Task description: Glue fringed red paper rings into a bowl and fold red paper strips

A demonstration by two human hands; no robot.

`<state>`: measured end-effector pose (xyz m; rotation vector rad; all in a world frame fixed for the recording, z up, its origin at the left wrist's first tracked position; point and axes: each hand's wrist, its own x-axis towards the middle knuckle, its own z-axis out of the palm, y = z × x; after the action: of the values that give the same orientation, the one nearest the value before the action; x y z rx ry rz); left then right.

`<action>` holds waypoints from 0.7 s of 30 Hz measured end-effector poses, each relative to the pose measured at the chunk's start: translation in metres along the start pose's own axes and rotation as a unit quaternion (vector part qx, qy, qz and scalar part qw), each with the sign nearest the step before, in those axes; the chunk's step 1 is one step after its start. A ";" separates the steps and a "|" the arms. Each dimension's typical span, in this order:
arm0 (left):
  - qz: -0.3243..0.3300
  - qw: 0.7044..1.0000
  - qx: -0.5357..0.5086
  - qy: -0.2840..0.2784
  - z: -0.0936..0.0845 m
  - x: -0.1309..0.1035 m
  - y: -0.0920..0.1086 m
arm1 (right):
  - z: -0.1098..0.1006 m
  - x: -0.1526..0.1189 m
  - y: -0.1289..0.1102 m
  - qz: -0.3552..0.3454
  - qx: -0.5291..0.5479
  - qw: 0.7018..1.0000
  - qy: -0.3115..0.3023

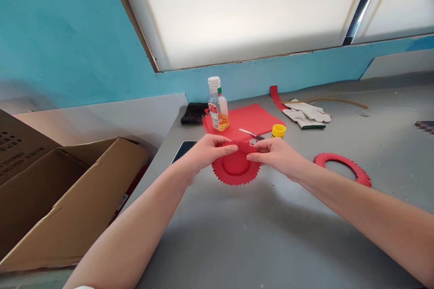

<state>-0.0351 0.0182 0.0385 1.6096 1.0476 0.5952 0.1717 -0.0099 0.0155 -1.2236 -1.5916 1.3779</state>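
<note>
A round red paper piece with a zigzag edge is held up above the grey table, between both hands. My left hand pinches its upper left edge, thumb on the near face. On its upper right edge, my right hand grips with thumb and fingers. Behind the hands lie red paper sheets, with a glass bottle standing on them. Scissors and a yellow cap are just beyond my right hand. A red toothed paper ring rests on the table at the right.
White gloves and a red strip lie at the back right of the grey table. A black cloth item is at the back left, near a dark flat device. An open cardboard box stands left of the table.
</note>
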 end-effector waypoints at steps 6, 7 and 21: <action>0.112 0.989 -0.070 0.059 0.006 -0.002 0.001 | 0.002 -0.006 -0.012 -0.099 -0.032 0.990 0.092; 0.129 0.986 -0.074 0.072 0.007 -0.002 0.002 | 0.002 -0.007 -0.014 -0.110 -0.031 0.989 0.098; 0.128 0.982 0.127 0.063 0.015 -0.004 -0.003 | 0.005 -0.005 0.000 -0.188 -0.191 0.955 0.125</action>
<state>-0.0256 0.0068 0.0319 1.9709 1.0496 0.7685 0.1690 -0.0161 0.0150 -1.1732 -1.8381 0.6670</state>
